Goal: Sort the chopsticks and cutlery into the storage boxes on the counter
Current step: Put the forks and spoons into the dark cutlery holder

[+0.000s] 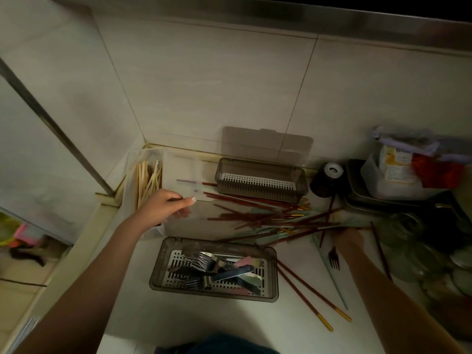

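I'm over a dim white counter in a tiled corner. A pile of red chopsticks lies loose behind the near box, which holds forks and spoons. Beyond the pile, the far box stands with its lid up. Left of it, my left hand hovers with fingers loosely spread, holding nothing, beside pale chopsticks in a clear box. My right hand rests on the pile; I cannot tell its grip.

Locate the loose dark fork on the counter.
Head view, right side: the fork lies on the counter just below the right hand, right of the near box holding cutlery.
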`<move>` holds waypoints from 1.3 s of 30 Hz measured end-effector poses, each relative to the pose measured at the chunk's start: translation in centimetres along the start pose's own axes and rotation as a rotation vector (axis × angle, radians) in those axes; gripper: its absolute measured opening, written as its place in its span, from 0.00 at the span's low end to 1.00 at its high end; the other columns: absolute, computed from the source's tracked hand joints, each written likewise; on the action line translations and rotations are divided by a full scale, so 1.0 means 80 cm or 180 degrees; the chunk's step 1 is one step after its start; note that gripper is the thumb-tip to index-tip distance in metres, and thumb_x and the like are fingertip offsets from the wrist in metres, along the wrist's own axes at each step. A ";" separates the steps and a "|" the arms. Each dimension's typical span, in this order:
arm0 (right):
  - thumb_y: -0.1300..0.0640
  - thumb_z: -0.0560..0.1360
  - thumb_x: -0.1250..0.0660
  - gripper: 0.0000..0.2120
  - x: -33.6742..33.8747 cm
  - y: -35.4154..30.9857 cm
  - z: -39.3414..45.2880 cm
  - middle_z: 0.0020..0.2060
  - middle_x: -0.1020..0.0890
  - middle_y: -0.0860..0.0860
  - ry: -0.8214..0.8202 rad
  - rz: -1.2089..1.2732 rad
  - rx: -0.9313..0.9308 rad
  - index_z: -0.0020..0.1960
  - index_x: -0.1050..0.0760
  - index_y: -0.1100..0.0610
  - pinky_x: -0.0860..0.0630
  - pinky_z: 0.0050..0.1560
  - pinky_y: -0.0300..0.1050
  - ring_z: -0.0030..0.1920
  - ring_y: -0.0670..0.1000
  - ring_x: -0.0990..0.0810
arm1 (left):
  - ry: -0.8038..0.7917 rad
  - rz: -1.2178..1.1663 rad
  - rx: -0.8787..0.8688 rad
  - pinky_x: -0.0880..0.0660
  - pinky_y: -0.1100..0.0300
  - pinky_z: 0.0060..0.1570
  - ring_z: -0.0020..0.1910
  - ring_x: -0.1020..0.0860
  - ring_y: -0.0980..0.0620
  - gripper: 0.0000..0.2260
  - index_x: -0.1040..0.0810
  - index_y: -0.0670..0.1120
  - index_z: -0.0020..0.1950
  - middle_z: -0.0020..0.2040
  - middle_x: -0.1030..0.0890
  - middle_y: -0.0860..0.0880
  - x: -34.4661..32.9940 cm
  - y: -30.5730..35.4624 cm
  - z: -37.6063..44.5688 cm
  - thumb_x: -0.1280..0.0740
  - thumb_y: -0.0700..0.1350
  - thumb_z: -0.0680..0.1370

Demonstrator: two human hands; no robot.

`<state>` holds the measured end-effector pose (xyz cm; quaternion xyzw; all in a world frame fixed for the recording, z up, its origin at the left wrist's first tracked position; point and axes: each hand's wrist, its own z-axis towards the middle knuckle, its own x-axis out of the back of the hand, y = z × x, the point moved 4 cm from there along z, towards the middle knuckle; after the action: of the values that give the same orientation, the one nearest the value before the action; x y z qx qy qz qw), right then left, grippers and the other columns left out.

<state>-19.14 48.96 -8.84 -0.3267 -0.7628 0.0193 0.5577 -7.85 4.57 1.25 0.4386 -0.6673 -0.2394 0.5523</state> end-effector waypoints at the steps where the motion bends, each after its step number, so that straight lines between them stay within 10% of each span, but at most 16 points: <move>1: 0.59 0.80 0.42 0.15 -0.002 0.006 0.004 0.60 0.24 0.62 0.0009 -0.0013 -0.0027 0.63 0.28 0.66 0.28 0.49 0.43 0.61 0.60 0.26 | 0.0013 -0.0009 0.0009 0.24 0.64 0.41 0.36 0.17 0.54 0.13 0.16 0.43 0.41 0.36 0.15 0.51 -0.001 0.001 -0.001 0.32 0.51 0.75; 4: 0.57 0.80 0.43 0.17 -0.006 0.008 0.002 0.62 0.26 0.62 0.0107 -0.0117 0.0024 0.64 0.30 0.66 0.33 0.63 0.49 0.63 0.60 0.27 | 0.0072 -0.0011 0.0007 0.28 0.71 0.32 0.35 0.18 0.56 0.12 0.16 0.42 0.41 0.35 0.16 0.52 -0.001 0.005 -0.006 0.33 0.50 0.76; 14: 0.59 0.77 0.38 0.12 0.011 0.001 -0.028 0.54 0.21 0.60 0.0034 -0.0106 -0.0095 0.56 0.25 0.65 0.28 0.48 0.46 0.55 0.59 0.22 | 0.0003 0.0133 0.0153 0.27 0.62 0.33 0.41 0.19 0.55 0.15 0.16 0.45 0.43 0.40 0.15 0.51 0.002 0.010 -0.017 0.34 0.55 0.76; 24: 0.68 0.75 0.35 0.06 0.011 0.003 -0.072 0.34 0.23 0.58 -0.0647 0.2584 -0.1284 0.40 0.28 0.64 0.25 0.25 0.37 0.32 0.51 0.25 | -0.0094 0.0203 0.0064 0.27 0.62 0.30 0.40 0.19 0.56 0.14 0.17 0.48 0.40 0.35 0.16 0.57 0.007 0.010 -0.020 0.35 0.56 0.76; 33: 0.70 0.73 0.33 0.31 -0.018 -0.077 -0.236 0.44 0.22 0.57 0.0011 0.3316 -0.0185 0.63 0.39 0.42 0.18 0.38 0.49 0.40 0.56 0.18 | -0.0232 0.0146 -0.0103 0.27 0.61 0.34 0.40 0.19 0.54 0.15 0.16 0.47 0.41 0.39 0.15 0.52 0.007 0.004 -0.023 0.36 0.56 0.77; 39: 0.65 0.74 0.31 0.08 -0.084 -0.104 -0.307 0.42 0.18 0.57 -0.0359 0.3069 -0.0133 0.52 0.23 0.58 0.19 0.39 0.44 0.36 0.52 0.17 | -0.0183 -0.0037 -0.0221 0.30 0.66 0.32 0.37 0.20 0.55 0.14 0.16 0.45 0.41 0.38 0.16 0.50 0.005 0.004 -0.026 0.34 0.53 0.77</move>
<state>-0.79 30.70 -1.97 -0.6524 -0.5538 0.2779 0.4363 -5.98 4.75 2.26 0.4159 -0.6717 -0.2780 0.5464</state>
